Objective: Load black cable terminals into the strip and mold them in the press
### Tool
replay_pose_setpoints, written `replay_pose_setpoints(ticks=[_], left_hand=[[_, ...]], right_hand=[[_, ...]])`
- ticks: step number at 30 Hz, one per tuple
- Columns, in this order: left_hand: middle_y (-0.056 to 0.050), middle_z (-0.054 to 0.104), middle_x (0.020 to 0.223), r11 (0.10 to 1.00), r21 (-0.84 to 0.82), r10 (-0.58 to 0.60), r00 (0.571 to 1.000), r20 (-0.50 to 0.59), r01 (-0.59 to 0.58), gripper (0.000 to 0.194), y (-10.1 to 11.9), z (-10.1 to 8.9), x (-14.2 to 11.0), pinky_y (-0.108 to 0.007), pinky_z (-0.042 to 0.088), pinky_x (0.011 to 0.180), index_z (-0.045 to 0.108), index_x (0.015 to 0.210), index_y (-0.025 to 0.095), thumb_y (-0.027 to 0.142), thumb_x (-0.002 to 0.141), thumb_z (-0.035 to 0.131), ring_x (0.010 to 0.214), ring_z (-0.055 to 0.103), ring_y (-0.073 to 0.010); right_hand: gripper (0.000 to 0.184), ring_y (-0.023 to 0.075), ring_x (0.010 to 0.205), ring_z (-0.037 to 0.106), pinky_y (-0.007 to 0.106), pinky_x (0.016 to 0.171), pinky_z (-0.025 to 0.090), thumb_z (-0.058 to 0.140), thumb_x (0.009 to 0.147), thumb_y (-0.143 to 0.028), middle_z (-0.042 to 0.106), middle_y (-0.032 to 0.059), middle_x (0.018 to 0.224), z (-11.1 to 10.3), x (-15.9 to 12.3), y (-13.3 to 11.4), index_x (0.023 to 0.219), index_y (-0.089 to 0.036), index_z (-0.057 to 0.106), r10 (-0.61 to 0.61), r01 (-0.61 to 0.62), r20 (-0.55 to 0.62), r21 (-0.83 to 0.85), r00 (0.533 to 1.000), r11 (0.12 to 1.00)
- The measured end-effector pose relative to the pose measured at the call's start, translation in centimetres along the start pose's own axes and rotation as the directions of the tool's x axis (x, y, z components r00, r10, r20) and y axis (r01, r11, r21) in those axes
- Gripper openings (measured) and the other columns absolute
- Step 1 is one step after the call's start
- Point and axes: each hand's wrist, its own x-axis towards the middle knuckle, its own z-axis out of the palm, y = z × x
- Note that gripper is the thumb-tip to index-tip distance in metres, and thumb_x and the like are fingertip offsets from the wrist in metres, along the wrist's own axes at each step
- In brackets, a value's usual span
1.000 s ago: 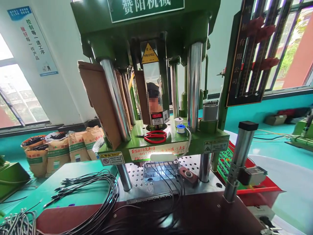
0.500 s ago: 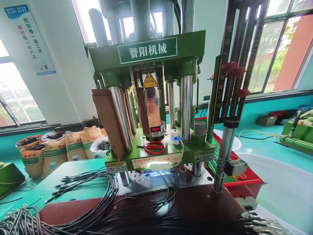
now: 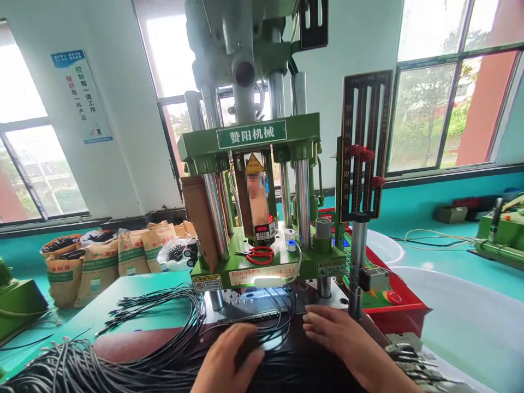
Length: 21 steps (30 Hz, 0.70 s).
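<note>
My left hand (image 3: pixel 229 357) is over the front of the table, its fingers curved and the thumb apart, with nothing seen in it. My right hand (image 3: pixel 338 333) reaches in from the lower right, fingers stretched out toward the left. Beneath and between both hands runs a thick spread of black cables (image 3: pixel 159 357); whether either hand touches them I cannot tell. Several cables lead up to the metal plate (image 3: pixel 241 305) under a green press (image 3: pixel 249 136). Red-handled snips (image 3: pixel 261 255) lie on the press's green ledge.
A looped cable bundle (image 3: pixel 164 297) lies on the turquoise table (image 3: pixel 135 286) at left. Right of the press stand a slotted post (image 3: pixel 364 147) and a red control box (image 3: pixel 403 311). Cable ends with metal connectors (image 3: pixel 413 360) sit at lower right. Filled sacks (image 3: pixel 98 267) line the wall.
Both my hands have come into view from below, over the cables. The camera has tilted up, so the press sits lower and more of its top shows.
</note>
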Motion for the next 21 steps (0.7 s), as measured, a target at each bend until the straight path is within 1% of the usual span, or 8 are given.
replay_pose_setpoints(ticks=[2, 3, 6, 9, 12, 14, 18, 21], left_hand=[[-0.003, 0.058, 0.127, 0.998, 0.047, 0.036, 0.999, -0.032, -0.035, 0.04, 0.4, 0.9, 2.5, -0.034, 0.036, 0.105, 0.056, 0.12, 0.026, 0.042, 0.084, 0.051, 0.119, 0.05, -0.0219], [-0.005, 0.056, 0.13, 0.996, 0.08, 0.033, 0.999, -0.035, -0.03, 0.044, 0.5, 1.4, 3.3, -0.035, 0.034, 0.107, 0.054, 0.123, 0.024, 0.043, 0.083, 0.051, 0.123, 0.047, -0.0233], [-0.008, 0.059, 0.126, 0.982, 0.189, 0.006, 1.0, 0.021, -0.01, 0.049, 0.6, 3.0, 4.7, -0.041, 0.035, 0.103, 0.053, 0.124, 0.02, 0.047, 0.083, 0.05, 0.119, 0.049, -0.028], [-0.011, 0.066, 0.113, 0.959, 0.281, 0.004, 0.998, 0.068, -0.023, 0.051, 0.4, 4.2, 5.6, -0.047, 0.039, 0.094, 0.056, 0.118, 0.019, 0.055, 0.084, 0.044, 0.108, 0.057, -0.0324], [-0.011, 0.07, 0.102, 0.948, 0.315, 0.002, 0.996, 0.094, -0.032, 0.048, 0.4, 4.8, 6.2, -0.048, 0.041, 0.088, 0.061, 0.105, 0.02, 0.059, 0.082, 0.043, 0.1, 0.061, -0.0337], [-0.009, 0.071, 0.098, 0.955, 0.295, 0.011, 0.995, 0.096, -0.039, 0.043, 0.7, 4.6, 6.4, -0.045, 0.043, 0.084, 0.062, 0.098, 0.022, 0.058, 0.08, 0.047, 0.096, 0.062, -0.0323], [-0.005, 0.071, 0.091, 0.973, 0.224, 0.038, 0.997, 0.062, -0.051, 0.026, 1.9, 2.9, 6.2, -0.034, 0.044, 0.075, 0.062, 0.09, 0.022, 0.043, 0.074, 0.058, 0.089, 0.063, -0.0264], [-0.004, 0.069, 0.09, 0.979, 0.2, 0.042, 0.998, 0.038, -0.048, 0.017, 2.7, 1.4, 5.5, -0.034, 0.044, 0.076, 0.061, 0.088, 0.022, 0.032, 0.077, 0.052, 0.086, 0.062, -0.0236]], right_hand=[[0.029, 0.0212, 0.082, 0.068, 0.032, 0.085, 0.053, 0.077, 0.068, -0.03, 0.069, 0.0075, 0.08, 1.4, 1.7, -0.3, 0.088, -0.014, 0.064, 0.104, -0.103, 0.009, 0.228, 0.995, 0.968], [0.026, 0.0211, 0.077, 0.068, 0.033, 0.083, 0.054, 0.077, 0.068, -0.028, 0.068, 0.0068, 0.073, 1.9, 2.3, -0.3, 0.083, -0.013, 0.062, 0.158, -0.155, 0.011, 0.267, 0.987, 0.951], [0.017, 0.0216, 0.066, 0.068, 0.034, 0.075, 0.055, 0.07, 0.072, -0.025, 0.063, 0.0055, 0.059, 2.9, 3.7, 0.3, 0.078, -0.013, 0.058, 0.253, -0.252, 0.039, 0.31, 0.967, 0.917], [0.011, 0.0223, 0.062, 0.067, 0.036, 0.065, 0.055, 0.062, 0.076, -0.023, 0.064, 0.0078, 0.061, 3.5, 4.4, 0.9, 0.077, -0.014, 0.056, 0.286, -0.292, 0.07, 0.364, 0.956, 0.884], [0.009, 0.0218, 0.056, 0.064, 0.034, 0.055, 0.053, 0.059, 0.077, -0.023, 0.064, 0.0084, 0.061, 3.8, 4.5, 1.1, 0.076, -0.014, 0.056, 0.296, -0.301, 0.076, 0.413, 0.952, 0.86], [0.008, 0.021, 0.056, 0.064, 0.033, 0.056, 0.052, 0.058, 0.077, -0.021, 0.063, 0.0075, 0.06, 3.8, 4.3, 1.0, 0.074, -0.013, 0.057, 0.288, -0.296, 0.089, 0.457, 0.954, 0.839], [0.01, 0.0191, 0.068, 0.066, 0.032, 0.074, 0.054, 0.057, 0.078, -0.019, 0.063, 0.0052, 0.063, 4.3, 3.6, 0.5, 0.069, -0.015, 0.057, 0.239, -0.284, 0.154, 0.56, 0.959, 0.778], [0.009, 0.0184, 0.072, 0.066, 0.029, 0.074, 0.052, 0.059, 0.077, -0.019, 0.066, 0.0064, 0.069, 5.5, 2.9, 0.1, 0.069, -0.015, 0.059, 0.203, -0.311, 0.243, 0.596, 0.949, 0.741]])
